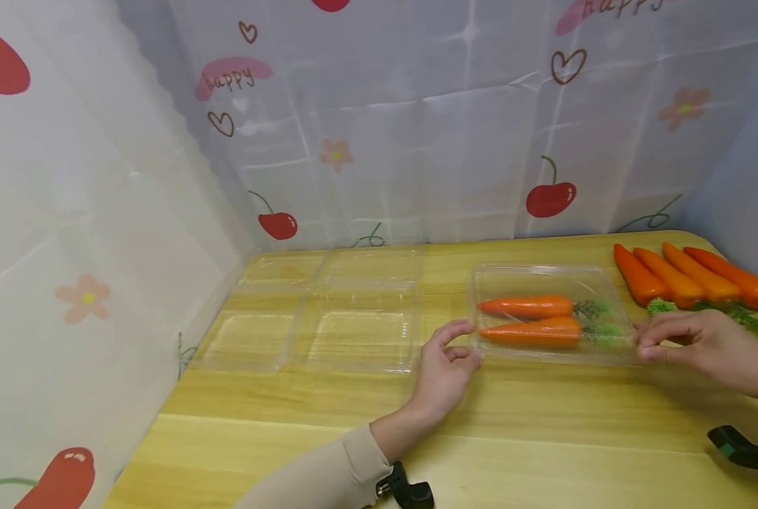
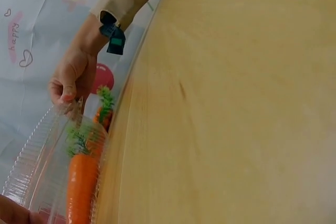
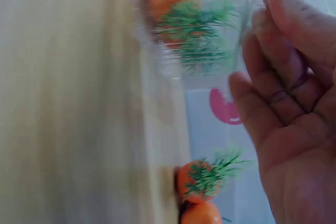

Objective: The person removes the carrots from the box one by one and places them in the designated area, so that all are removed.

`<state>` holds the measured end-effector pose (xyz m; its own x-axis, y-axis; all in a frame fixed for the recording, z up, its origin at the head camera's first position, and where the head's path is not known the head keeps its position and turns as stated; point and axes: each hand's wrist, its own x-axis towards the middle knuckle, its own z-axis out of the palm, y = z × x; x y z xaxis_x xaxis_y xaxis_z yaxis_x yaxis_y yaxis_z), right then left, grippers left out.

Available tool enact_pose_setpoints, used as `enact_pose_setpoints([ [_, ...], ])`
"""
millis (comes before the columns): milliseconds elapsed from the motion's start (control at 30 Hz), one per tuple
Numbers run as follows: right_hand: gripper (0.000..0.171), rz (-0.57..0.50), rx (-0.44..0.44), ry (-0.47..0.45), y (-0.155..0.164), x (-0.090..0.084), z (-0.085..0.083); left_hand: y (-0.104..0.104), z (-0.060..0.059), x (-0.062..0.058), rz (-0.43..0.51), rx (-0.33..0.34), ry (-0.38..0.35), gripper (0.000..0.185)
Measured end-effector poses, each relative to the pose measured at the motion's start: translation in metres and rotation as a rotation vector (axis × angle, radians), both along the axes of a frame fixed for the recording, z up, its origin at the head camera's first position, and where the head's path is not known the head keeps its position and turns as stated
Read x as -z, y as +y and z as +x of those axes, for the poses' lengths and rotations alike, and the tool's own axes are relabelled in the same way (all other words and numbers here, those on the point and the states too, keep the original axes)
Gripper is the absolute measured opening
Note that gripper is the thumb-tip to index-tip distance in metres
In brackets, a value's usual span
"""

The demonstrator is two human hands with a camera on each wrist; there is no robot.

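Two orange toy carrots (image 1: 527, 307) with green tops lie side by side inside a clear plastic box (image 1: 538, 281). In the head view, my left hand (image 1: 445, 364) holds the box at its near left edge, thumb and fingers bent against it. Thumb and fingers of my right hand (image 1: 703, 346) pinch the near right corner. The left wrist view shows the right hand (image 2: 73, 80) on the ribbed rim beside a carrot (image 2: 80, 187), while only a sliver of the left hand (image 2: 16, 212) shows. The right wrist view has the right hand (image 3: 294, 72) close up, partly blurred.
Several more toy carrots (image 1: 672, 276) lie in a row at the back right, green tops toward me. Clear plastic trays (image 1: 360, 339) stand on the wooden table (image 1: 353, 403) at left. Printed cloth (image 1: 404, 141) closes off the back and sides.
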<state>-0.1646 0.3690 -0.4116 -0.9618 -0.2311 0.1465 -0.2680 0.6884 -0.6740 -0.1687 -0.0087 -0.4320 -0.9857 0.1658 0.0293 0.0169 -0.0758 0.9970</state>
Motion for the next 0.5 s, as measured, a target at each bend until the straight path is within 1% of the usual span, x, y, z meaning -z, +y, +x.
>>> enact_pose_setpoints([
  [133, 0.013, 0.036, -0.028, -0.022, 0.003, -0.007, -0.003, 0.001, 0.001, 0.0, 0.01, 0.004, 0.015, 0.039],
  [233, 0.016, 0.062, -0.043, -0.018, 0.003, -0.01, -0.004, 0.001, 0.001, 0.0, 0.017, 0.007, 0.021, 0.04],
  [333, 0.016, 0.057, -0.053, -0.015, 0.005, -0.013, -0.004, 0.001, 0.001, -0.001, 0.007, 0.013, 0.021, 0.042],
  [433, 0.017, 0.026, -0.056, 0.016, 0.007, -0.015, -0.005, 0.0, 0.002, -0.002, -0.019, 0.017, 0.006, 0.047],
  [500, 0.019, 0.003, -0.075, 0.051, 0.009, -0.017, -0.007, -0.001, 0.002, -0.003, -0.032, 0.018, -0.004, 0.05],
])
